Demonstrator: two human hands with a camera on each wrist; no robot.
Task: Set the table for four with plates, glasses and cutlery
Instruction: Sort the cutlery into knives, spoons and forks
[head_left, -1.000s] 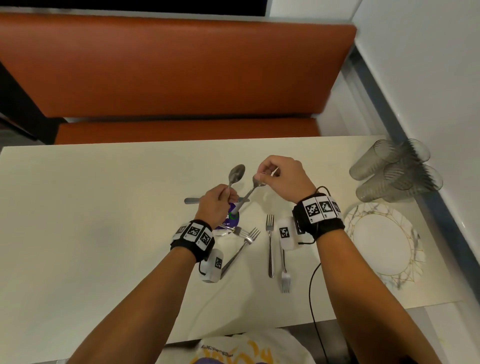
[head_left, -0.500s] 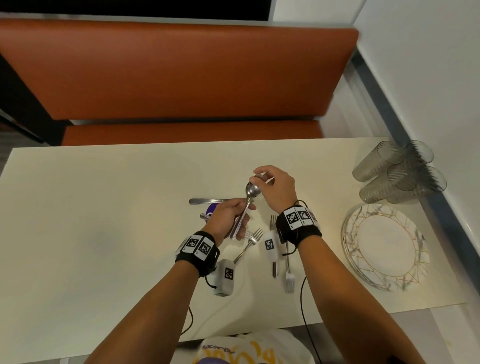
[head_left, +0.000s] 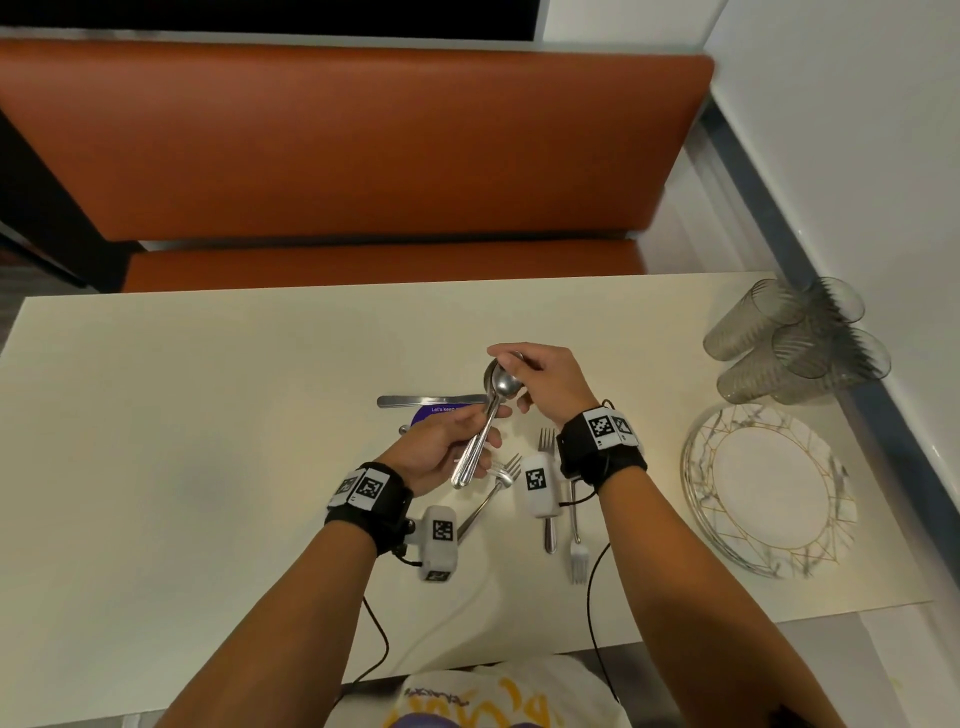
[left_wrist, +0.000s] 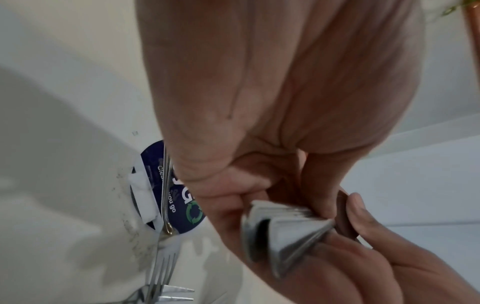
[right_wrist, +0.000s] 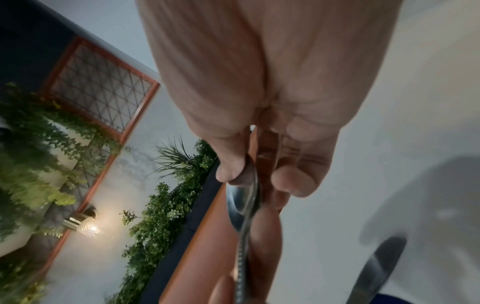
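Observation:
My left hand (head_left: 457, 447) grips the handles of a bundle of steel spoons (head_left: 485, 421) above the middle of the cream table (head_left: 208, 415); the handle ends (left_wrist: 280, 224) show in the left wrist view. My right hand (head_left: 540, 379) pinches the spoon bowls (right_wrist: 242, 201) at the top of the bundle. Below them lie three forks (head_left: 575, 545) and a knife (head_left: 426, 401) on the table. A stack of white plates with gold lines (head_left: 769, 488) sits at the right. Several grey ribbed glasses (head_left: 795, 348) stand behind it by the wall.
A round purple sticker (left_wrist: 179, 205) lies on the table under my left hand. An orange bench seat (head_left: 363, 156) runs along the far side. A white wall (head_left: 857, 156) bounds the right edge. Cables (head_left: 597, 597) trail from my wristbands.
The two spoons, held apart a second ago, are now brought together into one bundle in my left hand. My right hand has moved onto the bowls.

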